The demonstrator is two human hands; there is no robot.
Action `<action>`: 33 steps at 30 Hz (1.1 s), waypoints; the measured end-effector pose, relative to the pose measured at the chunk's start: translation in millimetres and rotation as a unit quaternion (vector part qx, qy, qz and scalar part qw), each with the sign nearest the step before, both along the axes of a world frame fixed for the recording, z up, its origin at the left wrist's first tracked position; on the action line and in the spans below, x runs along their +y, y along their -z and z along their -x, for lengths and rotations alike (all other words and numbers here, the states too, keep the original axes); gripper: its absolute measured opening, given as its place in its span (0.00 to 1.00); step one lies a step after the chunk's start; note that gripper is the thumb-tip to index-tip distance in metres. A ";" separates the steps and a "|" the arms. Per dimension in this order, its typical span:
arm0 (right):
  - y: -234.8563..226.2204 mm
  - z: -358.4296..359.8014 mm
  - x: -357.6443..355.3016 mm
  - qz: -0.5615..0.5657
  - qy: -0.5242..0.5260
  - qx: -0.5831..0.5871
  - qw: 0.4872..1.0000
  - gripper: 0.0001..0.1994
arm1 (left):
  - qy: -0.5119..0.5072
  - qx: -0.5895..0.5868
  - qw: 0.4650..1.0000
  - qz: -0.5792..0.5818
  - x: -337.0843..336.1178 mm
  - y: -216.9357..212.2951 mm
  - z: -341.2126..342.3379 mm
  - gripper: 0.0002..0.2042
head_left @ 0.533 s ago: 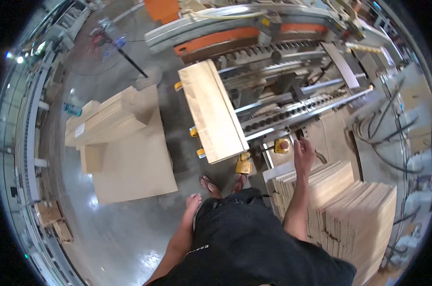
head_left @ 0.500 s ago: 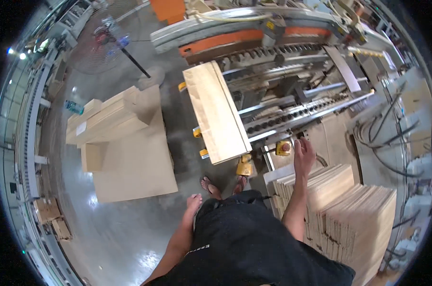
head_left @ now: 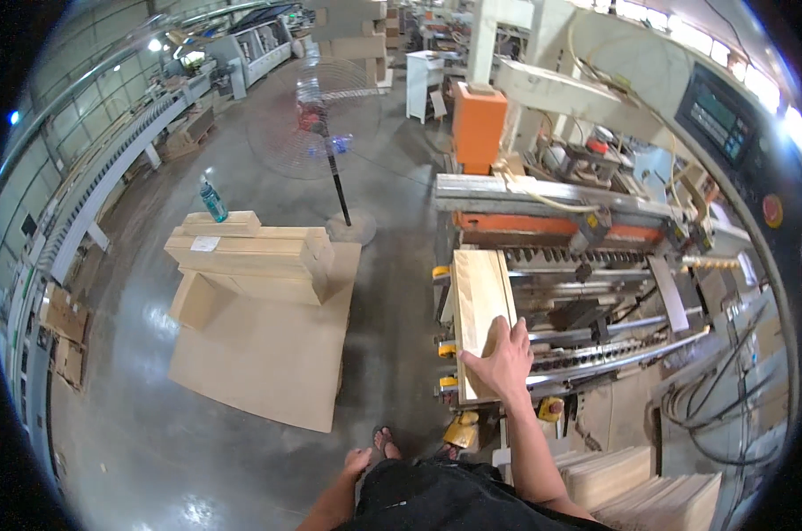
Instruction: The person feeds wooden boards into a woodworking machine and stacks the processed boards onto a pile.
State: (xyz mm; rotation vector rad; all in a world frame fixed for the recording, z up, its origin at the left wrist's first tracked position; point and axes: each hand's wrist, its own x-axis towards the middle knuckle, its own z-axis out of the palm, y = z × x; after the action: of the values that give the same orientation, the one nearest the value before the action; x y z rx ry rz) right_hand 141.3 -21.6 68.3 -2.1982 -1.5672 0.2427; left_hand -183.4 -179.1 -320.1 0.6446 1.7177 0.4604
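Note:
My right hand (head_left: 505,361) lies spread across the near part of a pale wooden board (head_left: 482,296) on the machine. Its thumb reaches the board's left edge and its fingers point away over the top, toward the right edge. A thin strip of wood shows along that right side. Low by my side hangs my left hand (head_left: 358,461), its fingers curled in, with no object visible in it. Yellow clamps or stops (head_left: 447,350) line the machine's left side by the board.
Wooden pieces (head_left: 255,261) are stacked on a cardboard sheet (head_left: 259,372) at left, with a blue-green bottle (head_left: 213,202) behind. A floor fan (head_left: 337,186) stands beyond. At lower right are stacked boards (head_left: 657,500) and a red-and-yellow button box (head_left: 552,408). A control panel (head_left: 724,115) hangs at upper right.
My right hand has moved from beside the button box onto the wooden board. The view has tilted up, bringing the control panel and more of the hall into sight. My left hand stays low.

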 end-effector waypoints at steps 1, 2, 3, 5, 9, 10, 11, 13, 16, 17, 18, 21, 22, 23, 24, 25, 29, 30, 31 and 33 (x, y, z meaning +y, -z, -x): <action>0.2 -1.3 2.3 0.026 0.022 0.000 0.999 0.44 | -0.015 0.003 1.000 -0.019 -3.5 1.9 4.7 0.18; 0.6 -4.1 4.3 0.034 0.018 0.011 0.999 0.47 | -0.037 -0.015 0.999 -0.002 -9.7 3.8 11.9 0.18; 1.1 -8.8 6.6 0.040 0.022 0.019 0.999 0.47 | -0.056 -0.026 0.997 0.042 -15.9 6.9 18.1 0.17; -0.3 -26.5 11.9 0.094 0.031 0.074 0.992 0.47 | -0.088 -0.051 0.994 0.031 -23.1 17.0 25.3 0.17; 4.1 -67.8 8.9 0.043 0.098 0.115 0.988 0.47 | 0.176 0.028 0.983 -0.045 -35.6 41.0 51.2 0.15; 5.0 -81.1 8.5 0.017 0.082 0.115 0.990 0.48 | 0.219 0.033 0.972 -0.077 -37.6 47.7 56.0 0.15; 7.3 -92.8 8.4 -0.009 0.093 0.101 0.990 0.49 | 0.331 0.136 0.923 -0.143 -37.9 55.4 55.9 0.15; 13.0 -114.6 8.0 0.006 0.104 0.101 0.989 0.49 | 0.436 0.232 0.844 -0.207 -36.0 68.0 56.4 0.16; 27.4 -129.7 10.3 0.038 0.112 0.065 0.991 0.48 | 0.465 0.258 0.821 -0.209 -23.5 75.9 60.4 0.15; 32.1 -131.3 12.1 0.038 0.137 0.031 0.989 0.47 | 0.489 0.276 0.799 -0.215 -14.1 76.1 62.6 0.16; 36.5 -131.6 14.3 0.042 0.170 -0.018 0.984 0.47 | 0.546 0.290 0.762 -0.194 -7.8 73.5 66.6 0.17; 42.3 -136.6 27.0 0.140 0.166 -0.022 0.976 0.48 | 0.238 0.088 0.961 -0.107 25.1 62.4 73.1 0.16; 44.6 -137.8 30.7 0.141 0.141 -0.015 0.980 0.49 | 0.260 0.089 0.956 -0.102 35.6 57.3 73.8 0.16; 47.7 -138.8 35.3 0.149 0.147 -0.047 0.977 0.50 | 0.162 0.010 0.984 -0.065 47.8 52.7 72.7 0.16; 53.5 -137.5 42.7 0.153 0.158 -0.022 0.975 0.50 | 0.063 -0.081 0.995 -0.004 59.4 47.6 71.5 0.16; 58.2 -138.4 47.4 0.165 0.182 -0.023 0.969 0.50 | 0.088 -0.061 0.994 -0.014 71.6 41.5 71.2 0.16; 89.3 -131.8 62.5 0.052 0.219 -0.151 0.963 0.45 | 0.101 -0.046 0.993 0.038 113.1 5.3 75.9 0.14; 92.1 -135.9 64.9 0.033 0.219 -0.124 0.967 0.45 | 0.085 -0.030 0.995 0.047 118.7 -4.0 74.6 0.14; 93.7 -140.8 66.7 0.021 0.206 -0.128 0.970 0.43 | 0.074 -0.020 0.995 0.063 123.4 -12.0 73.9 0.14; 92.8 -151.5 70.3 0.018 0.200 -0.131 0.971 0.42 | 0.079 -0.021 0.994 0.066 131.6 -22.5 72.7 0.14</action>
State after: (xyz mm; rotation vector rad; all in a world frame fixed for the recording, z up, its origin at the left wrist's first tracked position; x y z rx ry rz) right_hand 292.8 48.7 -24.4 -2.5961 -1.2052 -0.1483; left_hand -256.1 -47.5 -297.7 0.6632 1.6273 0.2452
